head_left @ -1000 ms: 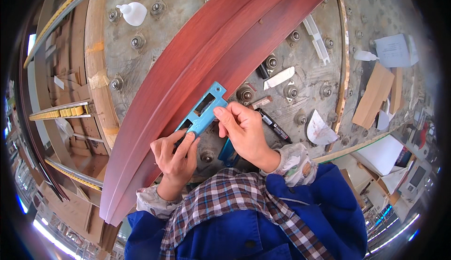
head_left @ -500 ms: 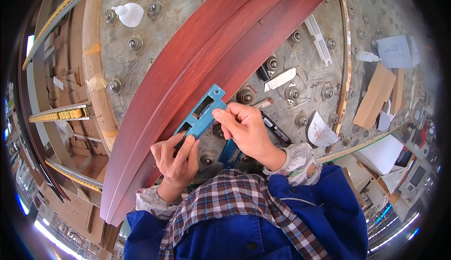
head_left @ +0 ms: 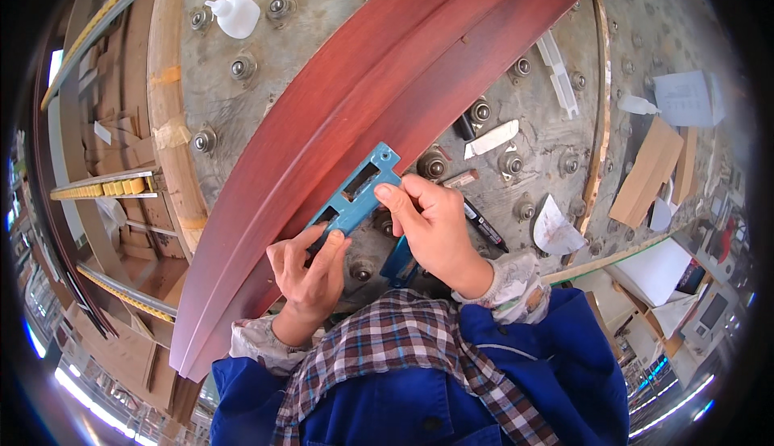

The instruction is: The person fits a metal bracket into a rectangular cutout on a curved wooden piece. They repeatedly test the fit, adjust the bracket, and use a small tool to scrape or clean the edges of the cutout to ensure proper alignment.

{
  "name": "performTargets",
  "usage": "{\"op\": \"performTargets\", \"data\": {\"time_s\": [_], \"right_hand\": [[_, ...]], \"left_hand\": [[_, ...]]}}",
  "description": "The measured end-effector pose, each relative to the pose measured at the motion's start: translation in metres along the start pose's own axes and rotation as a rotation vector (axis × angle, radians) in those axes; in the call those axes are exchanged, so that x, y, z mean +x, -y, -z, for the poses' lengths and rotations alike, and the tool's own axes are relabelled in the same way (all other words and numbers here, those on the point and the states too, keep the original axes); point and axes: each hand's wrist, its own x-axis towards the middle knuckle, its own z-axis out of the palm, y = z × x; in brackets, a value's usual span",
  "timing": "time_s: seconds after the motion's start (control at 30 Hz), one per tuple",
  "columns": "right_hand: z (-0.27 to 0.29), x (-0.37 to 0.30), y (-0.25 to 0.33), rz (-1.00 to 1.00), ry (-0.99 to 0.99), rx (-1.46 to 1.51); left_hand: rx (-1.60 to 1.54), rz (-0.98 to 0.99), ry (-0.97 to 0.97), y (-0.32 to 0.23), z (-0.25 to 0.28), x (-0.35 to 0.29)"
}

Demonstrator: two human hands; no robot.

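Both hands hold a blue metal strike plate with rectangular cutouts and a small screw hole at its upper end. The plate lies slantwise over the near edge of a long reddish-brown wooden profile; whether it touches the wood I cannot tell. My left hand pinches the lower end, with thumb and fingers at the lower cutout. My right hand is closed on the right edge near the upper end, thumb on top. Another blue piece lies partly hidden below the hands.
The worktop carries several metal ball rollers. Right of the profile lie a black marker, a white strip, a white channel piece and cardboard. A white squeeze bottle stands at the upper left.
The whole view has shifted slightly, so the worktop and profile sit a little further right and lower. Both hands keep nearly the same grip on the strike plate.
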Motion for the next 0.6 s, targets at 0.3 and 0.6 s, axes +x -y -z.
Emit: {"op": "performTargets", "data": {"time_s": [0.3, 0.6], "right_hand": [[-0.0016, -0.0003, 0.0007, -0.019, -0.007, 0.008], [-0.0001, 0.0008, -0.0051, -0.034, 0.013, 0.07]], "left_hand": [[-0.017, 0.026, 0.001, -0.0031, 0.0001, 0.0046], [-0.035, 0.043, -0.014, -0.0037, -0.0021, 0.0013]]}}
